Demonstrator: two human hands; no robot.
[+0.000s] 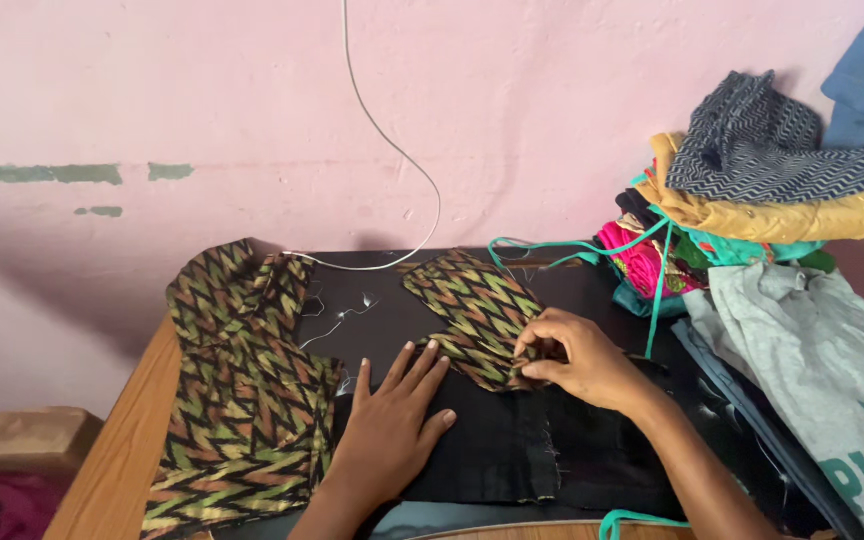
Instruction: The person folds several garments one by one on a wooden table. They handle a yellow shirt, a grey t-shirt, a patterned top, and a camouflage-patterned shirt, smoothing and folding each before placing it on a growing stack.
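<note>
Aligning step, judged: left hand (389, 425), fingers spread, flattens black cloth panel (512, 440); right hand (577, 358) fingers pinch the green-and-orange zigzag-patterned fabric piece (472, 310) at its near edge. Next calls for matching edges squarely.

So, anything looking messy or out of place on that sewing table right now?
Loose white thread scraps lie scattered on the black cloth between the two zigzag pieces. The clothes pile at right leans, with a teal strap dangling. The black cloth's edge is frayed near the right hand.
</note>
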